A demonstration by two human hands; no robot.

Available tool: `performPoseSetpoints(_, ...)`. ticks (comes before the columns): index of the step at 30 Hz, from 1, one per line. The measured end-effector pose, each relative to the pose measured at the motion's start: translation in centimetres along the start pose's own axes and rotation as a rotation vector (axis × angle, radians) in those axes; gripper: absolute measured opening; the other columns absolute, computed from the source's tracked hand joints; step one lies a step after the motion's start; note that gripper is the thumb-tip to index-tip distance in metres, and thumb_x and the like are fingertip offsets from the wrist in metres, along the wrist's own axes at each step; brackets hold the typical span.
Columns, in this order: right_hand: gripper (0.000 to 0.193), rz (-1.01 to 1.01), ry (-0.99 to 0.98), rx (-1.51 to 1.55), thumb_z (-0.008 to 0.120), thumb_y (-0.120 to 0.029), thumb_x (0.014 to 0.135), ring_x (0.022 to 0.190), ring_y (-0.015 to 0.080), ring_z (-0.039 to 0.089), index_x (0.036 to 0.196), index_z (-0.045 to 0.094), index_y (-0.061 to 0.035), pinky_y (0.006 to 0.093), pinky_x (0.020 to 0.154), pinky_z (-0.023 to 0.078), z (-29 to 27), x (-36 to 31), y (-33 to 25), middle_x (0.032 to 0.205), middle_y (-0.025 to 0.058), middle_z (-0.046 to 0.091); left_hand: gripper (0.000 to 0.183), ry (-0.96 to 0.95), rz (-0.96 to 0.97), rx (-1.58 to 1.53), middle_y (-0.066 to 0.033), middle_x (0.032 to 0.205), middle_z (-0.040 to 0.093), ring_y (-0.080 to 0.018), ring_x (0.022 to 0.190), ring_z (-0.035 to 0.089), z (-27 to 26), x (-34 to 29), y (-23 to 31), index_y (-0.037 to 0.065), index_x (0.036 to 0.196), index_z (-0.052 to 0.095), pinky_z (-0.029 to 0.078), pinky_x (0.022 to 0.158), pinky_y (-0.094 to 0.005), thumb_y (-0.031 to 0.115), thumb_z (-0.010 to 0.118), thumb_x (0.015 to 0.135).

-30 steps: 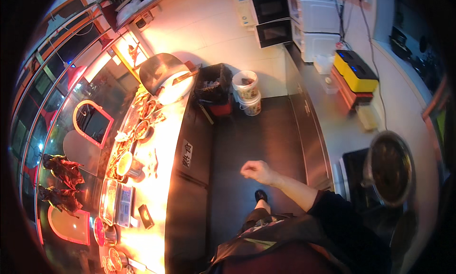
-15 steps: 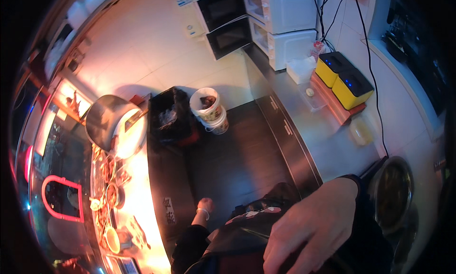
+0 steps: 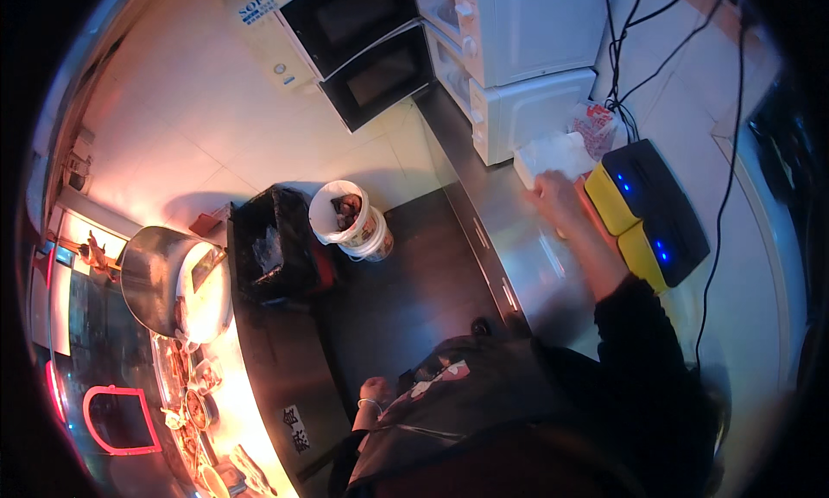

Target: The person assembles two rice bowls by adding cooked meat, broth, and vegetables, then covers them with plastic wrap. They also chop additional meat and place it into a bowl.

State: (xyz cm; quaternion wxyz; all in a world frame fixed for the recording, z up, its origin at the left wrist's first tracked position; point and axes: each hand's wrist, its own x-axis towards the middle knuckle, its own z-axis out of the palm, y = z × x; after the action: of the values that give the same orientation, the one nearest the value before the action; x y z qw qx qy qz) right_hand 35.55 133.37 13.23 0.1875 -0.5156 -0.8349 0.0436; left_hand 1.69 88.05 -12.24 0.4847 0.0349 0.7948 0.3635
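My right hand (image 3: pixel 557 197) reaches over the steel counter (image 3: pixel 518 230) at the right, its fingers bent downward at the near edge of a white, soft-looking pile (image 3: pixel 549 155). Whether it touches the pile, or has anything in its fingers, I cannot make out. Right beside my wrist stand two yellow boxes with black tops and blue lights (image 3: pixel 635 191). My left hand (image 3: pixel 374 391), with a pale band at the wrist, hangs low beside my dark apron (image 3: pixel 449 412). Its fingers are curled in, and nothing shows in them.
White microwave-like appliances (image 3: pixel 535 31) stand stacked at the far end, and black cables (image 3: pixel 615 57) hang by the wall. A black-lined bin (image 3: pixel 272 256) and stacked white buckets (image 3: pixel 345 217) stand on the floor. Along the left, a bright counter holds a large metal pot (image 3: pixel 151 278) and food dishes (image 3: pixel 199 407).
My right hand has moved from close in front of me out to the white pile on the right counter. The view has shifted; my left hand still hangs low, curled.
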Motion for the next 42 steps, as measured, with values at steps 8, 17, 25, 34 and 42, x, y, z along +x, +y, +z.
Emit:
performPoseSetpoints(8, 0.012, 0.243, -0.077, -0.440, 0.057, -0.011, 0.073, 0.093, 0.0232, 0.052, 0.085, 0.060, -0.0089, 0.0397, 0.077, 0.040, 4.3, 4.3, 7.0, 0.088, 0.0052, 0.057, 0.011, -0.113, 0.038, 0.055, -0.0043, 0.075, 0.059, -0.0176, 0.067, 0.058, 1.3, 3.1, 3.6, 0.005, 0.085, 0.059, 0.049, 0.058, -0.0286, 0.015, 0.056, 0.081)
performPoseSetpoints(17, 0.009, 0.426, 0.224, 1.327, 0.057, -0.012, 0.083, 0.069, 0.0080, 0.050, 0.078, 0.052, -0.0062, 0.0234, 0.065, 0.041, 0.5, 0.5, 1.1, 0.071, 0.0003, 0.054, 0.016, -0.468, 0.190, -0.041, -0.0037, 0.080, 0.058, -0.0133, 0.068, 0.056, 12.3, 2.6, 23.7, 0.004, 0.096, 0.056, 0.045, 0.056, -0.0246, 0.015, 0.055, 0.084)
performPoseSetpoints(25, 0.005, 0.487, 0.177, 1.297, 0.055, -0.009, 0.083, 0.071, 0.0097, 0.052, 0.083, 0.053, -0.0036, 0.0249, 0.066, 0.043, -3.4, -4.3, -6.8, 0.076, 0.0016, 0.055, 0.016, -0.987, 0.669, 0.157, -0.0036, 0.082, 0.059, -0.0129, 0.073, 0.056, 18.8, -10.4, 41.2, 0.004, 0.096, 0.057, 0.046, 0.062, -0.0252, 0.014, 0.056, 0.083)
performPoseSetpoints(34, 0.016, 0.327, 0.275, 0.768, 0.061, -0.011, 0.072, 0.067, 0.0300, 0.055, 0.083, 0.051, -0.0043, 0.0342, 0.059, 0.044, 3.3, -3.0, -16.4, 0.075, 0.0131, 0.054, 0.025, -0.853, 1.931, 0.461, -0.0114, 0.092, 0.055, -0.0272, 0.074, 0.057, 17.7, -10.4, 43.5, 0.006, 0.091, 0.057, 0.047, 0.062, -0.0336, 0.007, 0.064, 0.067)
performPoseSetpoints(42, 0.011, 0.351, 0.330, 0.431, 0.057, -0.011, 0.073, 0.066, 0.0294, 0.057, 0.082, 0.053, -0.0063, 0.0360, 0.057, 0.047, 5.0, -4.7, -19.9, 0.072, 0.0128, 0.054, 0.036, -0.909, 1.378, 1.250, -0.0185, 0.101, 0.055, -0.0307, 0.087, 0.056, 16.8, -4.0, 40.8, 0.004, 0.110, 0.049, 0.048, 0.070, -0.0335, 0.009, 0.056, 0.075)
